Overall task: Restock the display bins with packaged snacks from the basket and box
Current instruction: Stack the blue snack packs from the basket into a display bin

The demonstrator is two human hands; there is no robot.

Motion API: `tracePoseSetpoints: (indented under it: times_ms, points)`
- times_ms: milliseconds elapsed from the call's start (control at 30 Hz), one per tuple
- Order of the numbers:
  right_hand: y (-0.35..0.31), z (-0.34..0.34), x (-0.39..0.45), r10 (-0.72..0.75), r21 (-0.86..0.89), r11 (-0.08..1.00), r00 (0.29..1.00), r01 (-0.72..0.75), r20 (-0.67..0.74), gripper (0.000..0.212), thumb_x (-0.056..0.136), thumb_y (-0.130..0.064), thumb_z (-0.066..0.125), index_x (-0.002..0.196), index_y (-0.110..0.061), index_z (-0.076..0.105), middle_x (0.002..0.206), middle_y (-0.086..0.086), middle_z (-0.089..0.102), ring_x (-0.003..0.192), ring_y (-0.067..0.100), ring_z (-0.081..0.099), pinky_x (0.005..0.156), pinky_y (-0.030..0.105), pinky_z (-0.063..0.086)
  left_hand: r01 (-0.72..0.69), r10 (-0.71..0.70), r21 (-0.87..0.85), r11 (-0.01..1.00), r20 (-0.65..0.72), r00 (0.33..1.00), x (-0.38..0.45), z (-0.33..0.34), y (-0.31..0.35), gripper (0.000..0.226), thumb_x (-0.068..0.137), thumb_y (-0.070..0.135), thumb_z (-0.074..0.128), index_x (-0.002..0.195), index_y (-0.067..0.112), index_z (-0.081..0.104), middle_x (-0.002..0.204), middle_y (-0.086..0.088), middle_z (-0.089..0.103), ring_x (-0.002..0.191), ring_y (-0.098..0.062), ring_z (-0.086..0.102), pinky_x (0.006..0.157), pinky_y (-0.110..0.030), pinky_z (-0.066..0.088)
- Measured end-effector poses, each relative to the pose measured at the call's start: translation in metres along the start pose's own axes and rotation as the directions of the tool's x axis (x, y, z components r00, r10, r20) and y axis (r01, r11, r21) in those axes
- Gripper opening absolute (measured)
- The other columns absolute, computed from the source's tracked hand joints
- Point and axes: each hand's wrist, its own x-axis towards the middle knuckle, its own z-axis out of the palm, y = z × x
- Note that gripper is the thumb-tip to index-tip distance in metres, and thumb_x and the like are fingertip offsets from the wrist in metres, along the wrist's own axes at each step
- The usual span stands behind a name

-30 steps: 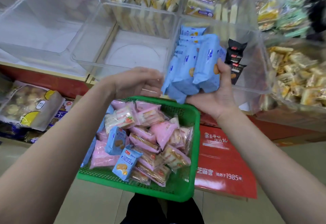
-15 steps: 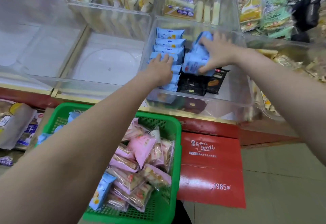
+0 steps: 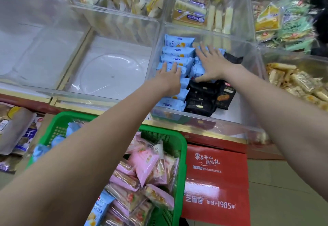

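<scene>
Hands flat — left hand (image 3: 169,73), right hand (image 3: 212,64) pressing pale-blue snack packs (image 3: 177,53), fingers straight.

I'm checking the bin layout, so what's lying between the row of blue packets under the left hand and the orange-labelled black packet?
In the head view, a stack of black packets lies between the blue row and the orange-labelled packet.
</scene>
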Motion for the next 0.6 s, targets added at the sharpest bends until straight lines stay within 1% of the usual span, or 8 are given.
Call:
tracePoseSetpoints:
  times_ms: [200,267,333,400,467,500,567,600]
  points:
    - [-0.014,-0.010,0.001,0.096,-0.019,0.995,0.995,-0.096,-0.021,0.123,0.072,-0.067,0.061,0.147,-0.006,-0.016,0.158,0.010,-0.010,0.146,0.027,-0.005,0.117,0.045,0.000,0.005,-0.005,0.015,1.000,-0.014,1.000,0.001,0.000,-0.001,0.062,0.099,0.011,0.029,0.148,0.008,-0.007,0.157,-0.008,-0.013,0.142,-0.038,-0.010,0.115,-0.044,0.005]
    - [-0.023,-0.017,-0.015,0.154,0.022,0.988,0.986,-0.153,-0.066,0.113,0.078,-0.058,0.063,0.149,-0.005,-0.006,0.157,0.016,-0.007,0.146,0.029,-0.005,0.116,0.046,-0.001,-0.011,0.010,-0.010,1.000,-0.025,1.000,-0.003,-0.003,-0.002,0.059,0.099,0.012,0.031,0.149,0.007,0.000,0.157,-0.009,-0.007,0.143,-0.037,-0.004,0.114,-0.042,0.009]
    - [-0.036,-0.024,-0.044,0.193,0.182,0.971,0.956,-0.154,-0.222,0.082,0.085,-0.040,0.064,0.145,-0.002,0.023,0.156,0.021,0.006,0.144,0.033,0.006,0.116,0.043,0.007,-0.017,0.009,-0.093,0.996,-0.088,0.996,-0.016,-0.004,-0.004,0.048,0.097,0.011,0.035,0.144,0.007,0.025,0.154,-0.013,0.020,0.140,-0.035,0.019,0.108,-0.038,0.025]
    - [-0.055,-0.025,-0.078,0.174,0.375,0.926,0.842,0.037,-0.511,0.040,0.089,-0.021,0.058,0.121,0.002,0.053,0.143,0.021,0.036,0.134,0.034,0.032,0.107,0.032,0.024,-0.056,-0.003,-0.181,0.982,-0.313,0.950,-0.042,-0.001,-0.010,0.034,0.093,0.010,0.040,0.125,0.009,0.052,0.132,-0.012,0.051,0.121,-0.031,0.047,0.090,-0.036,0.039]
    - [-0.091,-0.025,-0.114,0.135,0.411,0.864,0.652,0.291,-0.746,0.022,0.086,-0.012,0.051,0.099,0.001,0.063,0.113,0.018,0.059,0.109,0.032,0.054,0.090,0.025,0.035,-0.195,0.038,-0.205,0.959,-0.591,0.806,-0.081,0.012,-0.017,0.028,0.089,0.011,0.042,0.108,0.010,0.062,0.112,-0.009,0.063,0.107,-0.026,0.053,0.081,-0.035,0.040]
    - [-0.114,-0.023,-0.129,0.079,0.377,0.842,0.603,0.387,-0.794,0.020,0.084,-0.011,0.049,0.091,0.000,0.064,0.098,0.015,0.063,0.096,0.031,0.059,0.083,0.026,0.038,-0.300,0.096,-0.185,0.936,-0.685,0.723,-0.104,0.022,-0.022,0.026,0.086,0.012,0.042,0.098,0.009,0.065,0.100,-0.009,0.065,0.098,-0.022,0.052,0.076,-0.034,0.039]
    - [-0.159,-0.003,-0.151,-0.063,0.341,0.793,0.624,0.505,-0.779,0.021,0.083,-0.013,0.046,0.084,-0.002,0.064,0.081,0.011,0.064,0.077,0.027,0.060,0.071,0.030,0.043,-0.456,0.224,-0.133,0.880,-0.730,0.645,-0.145,0.050,-0.043,0.023,0.078,0.013,0.041,0.077,0.006,0.063,0.077,-0.010,0.061,0.079,-0.019,0.047,0.064,-0.030,0.035]
    - [-0.180,0.013,-0.158,-0.140,0.353,0.762,0.671,0.542,-0.728,0.023,0.083,-0.015,0.045,0.084,-0.003,0.064,0.078,0.010,0.063,0.073,0.026,0.060,0.067,0.031,0.044,-0.466,0.245,-0.157,0.871,-0.684,0.687,-0.161,0.070,-0.058,0.024,0.076,0.013,0.040,0.072,0.006,0.062,0.072,-0.009,0.059,0.075,-0.018,0.046,0.060,-0.030,0.037]
